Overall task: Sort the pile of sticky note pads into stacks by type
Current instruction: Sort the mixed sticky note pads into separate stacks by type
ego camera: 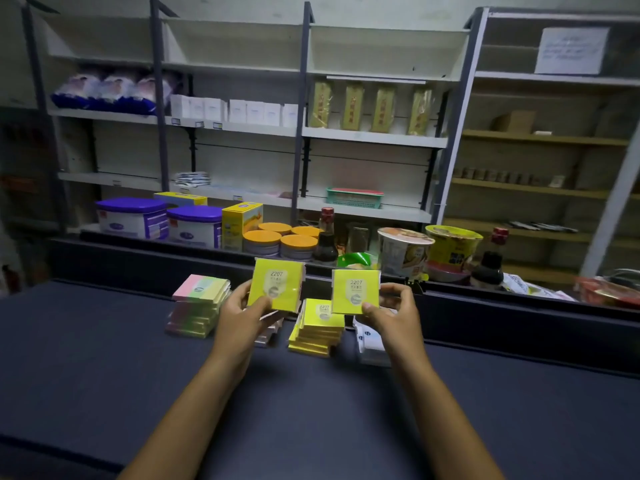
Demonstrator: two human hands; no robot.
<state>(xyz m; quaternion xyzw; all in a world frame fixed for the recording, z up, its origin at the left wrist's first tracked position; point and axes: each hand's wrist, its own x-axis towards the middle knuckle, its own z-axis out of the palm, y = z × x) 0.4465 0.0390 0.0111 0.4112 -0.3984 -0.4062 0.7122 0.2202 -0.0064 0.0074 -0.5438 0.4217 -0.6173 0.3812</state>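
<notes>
My left hand (242,315) grips a yellow sticky note pad (276,284) marked 2207, held upright above the counter. My right hand (389,311) pinches a second yellow pad (355,291) of the same kind, lifted over a stack of yellow pads (318,332). At the left stands a stack of pastel multicolour pads (199,306). White-wrapped pads (369,341) lie under my right hand, partly hidden. Between the stacks, more pads (268,336) sit half hidden behind my left hand.
The pads rest on a dark blue counter (311,410) with a raised dark ledge (138,261) behind. Beyond it stand purple-lidded tubs (133,216), orange-lidded tins (298,245), soy sauce bottles (325,237), noodle cups (403,249) and shelving.
</notes>
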